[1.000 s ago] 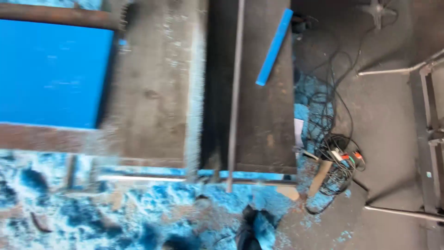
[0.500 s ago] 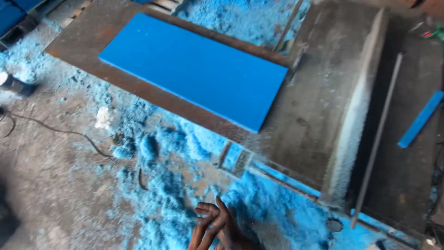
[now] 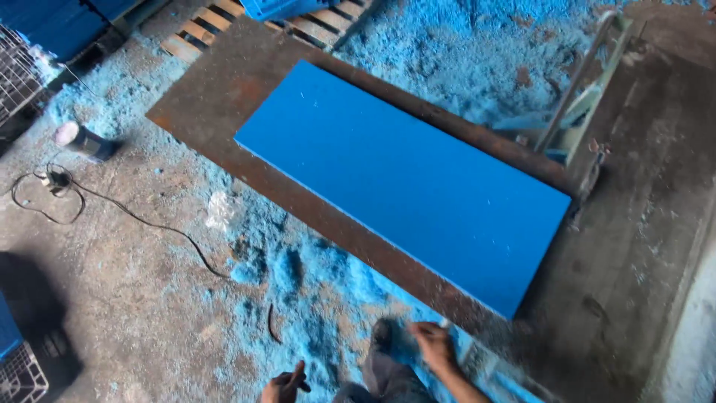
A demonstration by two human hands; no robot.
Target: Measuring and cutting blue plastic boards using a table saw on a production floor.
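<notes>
The blue board [image 3: 406, 183] lay flat on a rusty steel plate [image 3: 224, 97], blue shavings [image 3: 313, 283] heaped along its near edge. My right hand [image 3: 434, 345] hovered near the plate's near edge, blurred; grip could not be determined. My left hand [image 3: 285, 386] hung loosely curled, holding nothing.

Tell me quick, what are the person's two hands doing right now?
Left hand: empty, fingers loosely curled, at the bottom edge above the floor.
Right hand: blurred, near the corner of the rusty plate under the blue board; cannot tell if it holds anything.
</notes>
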